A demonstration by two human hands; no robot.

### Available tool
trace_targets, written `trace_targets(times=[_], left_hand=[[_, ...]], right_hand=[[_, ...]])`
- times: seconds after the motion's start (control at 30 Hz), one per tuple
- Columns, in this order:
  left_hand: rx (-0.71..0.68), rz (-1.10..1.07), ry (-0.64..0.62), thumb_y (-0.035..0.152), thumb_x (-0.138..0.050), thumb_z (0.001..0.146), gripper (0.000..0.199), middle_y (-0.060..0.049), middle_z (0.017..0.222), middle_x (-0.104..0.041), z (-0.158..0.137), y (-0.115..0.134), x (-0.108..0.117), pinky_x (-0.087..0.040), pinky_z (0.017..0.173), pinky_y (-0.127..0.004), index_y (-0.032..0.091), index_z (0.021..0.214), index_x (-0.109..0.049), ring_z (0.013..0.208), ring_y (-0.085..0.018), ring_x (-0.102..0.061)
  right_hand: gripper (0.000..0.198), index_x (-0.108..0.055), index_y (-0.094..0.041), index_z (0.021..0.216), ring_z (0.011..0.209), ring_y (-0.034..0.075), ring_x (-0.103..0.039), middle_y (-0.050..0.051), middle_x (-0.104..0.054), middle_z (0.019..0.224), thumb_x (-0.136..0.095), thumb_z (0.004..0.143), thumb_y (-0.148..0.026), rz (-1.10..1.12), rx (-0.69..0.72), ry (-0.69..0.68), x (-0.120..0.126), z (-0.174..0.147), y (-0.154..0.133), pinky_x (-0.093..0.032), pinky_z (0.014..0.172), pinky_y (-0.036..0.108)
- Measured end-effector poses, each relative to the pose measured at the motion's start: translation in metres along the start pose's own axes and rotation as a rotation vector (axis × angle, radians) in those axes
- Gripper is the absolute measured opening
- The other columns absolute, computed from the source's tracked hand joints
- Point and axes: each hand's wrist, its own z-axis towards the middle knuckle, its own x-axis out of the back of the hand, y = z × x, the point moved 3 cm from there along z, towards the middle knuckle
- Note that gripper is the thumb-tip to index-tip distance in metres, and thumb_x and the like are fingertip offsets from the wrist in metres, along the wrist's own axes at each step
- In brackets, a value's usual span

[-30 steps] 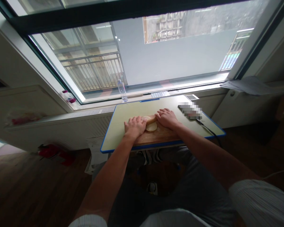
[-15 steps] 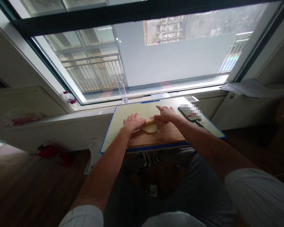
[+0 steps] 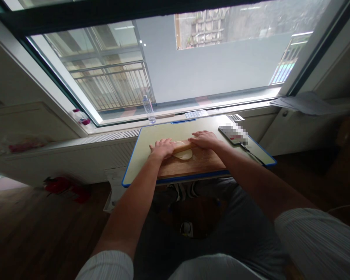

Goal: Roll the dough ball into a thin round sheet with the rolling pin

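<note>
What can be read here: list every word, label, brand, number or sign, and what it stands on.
No text is readable.
Device: screen pixelated, unreadable.
Magenta-capped bottle: too small.
Red fire extinguisher: too blurred.
Papers at right: nothing legible.
White gridded item: too small.

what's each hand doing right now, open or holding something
Left hand: on the rolling pin's left end; can't tell if its grip is closed.
Right hand: on the pin's right end; grip can't be told either.
</note>
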Motion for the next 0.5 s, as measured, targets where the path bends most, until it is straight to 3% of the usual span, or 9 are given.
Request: trace_targets(times=[0.2, 0.5], left_hand=[[-0.036, 0.034, 0.015, 0.050, -0.023, 0.107, 0.071, -0.004, 0.185, -0.037, -0.013, 0.006, 0.002, -0.019, 0.137, -0.074, 0.037, 0.173, -0.046, 0.169, -0.036, -0.034], [-0.066, 0.057, 0.070, 0.049, -0.020, 0.108, 0.070, -0.006, 0.184, -0.040, -0.022, 0.008, 0.000, -0.024, 0.136, -0.071, 0.034, 0.169, -0.052, 0.166, -0.034, -0.038]], right_hand=[[0.052, -0.077, -0.035, 0.143, 0.142, 0.029, -0.064, 0.007, -0.075, 0.150, -0.037, 0.116, -0.057, -0.068, 0.043, 0.058, 0.002, -0.020, -0.006, -0.045, 0.118, 0.044], [0.059, -0.079, -0.028, 0.139, 0.140, 0.029, -0.064, 0.011, -0.076, 0.147, -0.031, 0.117, -0.055, -0.081, 0.000, 0.075, 0.006, -0.035, -0.012, -0.043, 0.118, 0.041]])
